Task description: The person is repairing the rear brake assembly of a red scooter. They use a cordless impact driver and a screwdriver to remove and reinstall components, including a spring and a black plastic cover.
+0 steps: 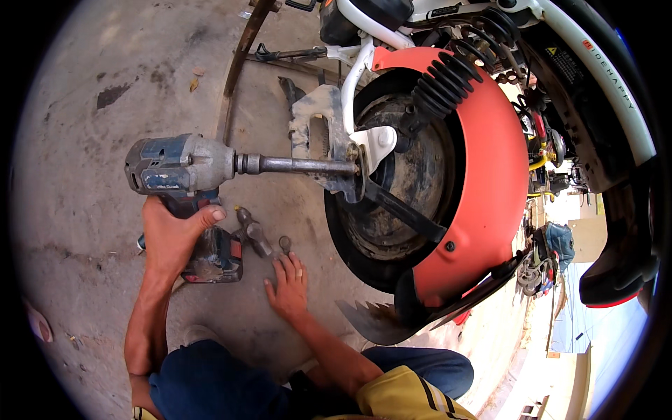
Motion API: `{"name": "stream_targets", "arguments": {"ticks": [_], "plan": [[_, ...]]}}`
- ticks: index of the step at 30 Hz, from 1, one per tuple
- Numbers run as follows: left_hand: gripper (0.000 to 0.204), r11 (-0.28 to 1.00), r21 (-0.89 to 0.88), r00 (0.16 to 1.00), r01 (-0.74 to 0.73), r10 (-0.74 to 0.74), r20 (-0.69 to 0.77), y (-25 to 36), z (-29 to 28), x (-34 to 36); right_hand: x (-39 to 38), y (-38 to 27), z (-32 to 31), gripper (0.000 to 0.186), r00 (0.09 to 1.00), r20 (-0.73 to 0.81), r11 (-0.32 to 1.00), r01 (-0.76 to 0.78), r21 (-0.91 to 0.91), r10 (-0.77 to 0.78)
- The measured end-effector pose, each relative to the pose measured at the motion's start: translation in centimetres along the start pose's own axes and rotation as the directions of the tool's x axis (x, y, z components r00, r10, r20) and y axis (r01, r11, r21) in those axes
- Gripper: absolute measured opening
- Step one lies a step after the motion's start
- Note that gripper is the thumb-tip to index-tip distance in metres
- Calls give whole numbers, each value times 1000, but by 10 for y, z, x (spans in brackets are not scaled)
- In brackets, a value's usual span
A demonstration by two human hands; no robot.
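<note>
My left hand (171,234) is wrapped round the handle of a blue and grey cordless impact wrench (175,164), its thumb lying along the near side. From the tool's nose a long socket (301,165) reaches right to the wheel's axle end, beside a worn metal bracket (318,112). Low over the ground, my right hand (287,290) has its fingers stretched out, just short of a small metal ring (284,243); whether they touch it I cannot tell. A hammer (253,232) lies between the wrench's battery and that hand. The wheel (392,224) sits under a red mudguard (493,175).
A black coil shock absorber (446,85) and white frame tubes (353,87) rise above the wheel. A dark flap (378,325) juts out below the mudguard. A rusty metal bar (238,63) stands behind on the concrete ground (77,175). Other vehicles (542,259) stand at the right.
</note>
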State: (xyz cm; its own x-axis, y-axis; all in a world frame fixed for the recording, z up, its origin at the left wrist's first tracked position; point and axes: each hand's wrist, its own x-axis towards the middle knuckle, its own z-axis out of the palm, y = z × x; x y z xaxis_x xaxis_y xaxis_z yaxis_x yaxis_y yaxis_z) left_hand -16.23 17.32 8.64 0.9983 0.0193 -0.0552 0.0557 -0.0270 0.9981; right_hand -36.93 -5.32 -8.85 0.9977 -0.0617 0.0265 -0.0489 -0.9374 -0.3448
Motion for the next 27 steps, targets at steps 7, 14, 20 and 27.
{"name": "stream_targets", "arguments": {"ticks": [7, 14, 20, 27], "plan": [[36, 978, 108, 976, -180, 191, -103, -25, 10, 17, 1, 1, 4, 61, 1000, -13, 1000, 8, 7, -8], [32, 963, 172, 959, -205, 233, -164, -27, 12, 21, 0, 2, 8, 59, 1000, -20, 1000, 5, -19, -5], [26, 979, 177, 976, -101, 132, -171, -8, 13, 15, 1, 3, 8, 59, 1000, -21, 1000, 6, -21, -7], [24, 980, 169, 982, -108, 132, -137, 2, 11, 16, 0, 2, 7, 60, 1000, -17, 1000, 10, -14, -10]]}}
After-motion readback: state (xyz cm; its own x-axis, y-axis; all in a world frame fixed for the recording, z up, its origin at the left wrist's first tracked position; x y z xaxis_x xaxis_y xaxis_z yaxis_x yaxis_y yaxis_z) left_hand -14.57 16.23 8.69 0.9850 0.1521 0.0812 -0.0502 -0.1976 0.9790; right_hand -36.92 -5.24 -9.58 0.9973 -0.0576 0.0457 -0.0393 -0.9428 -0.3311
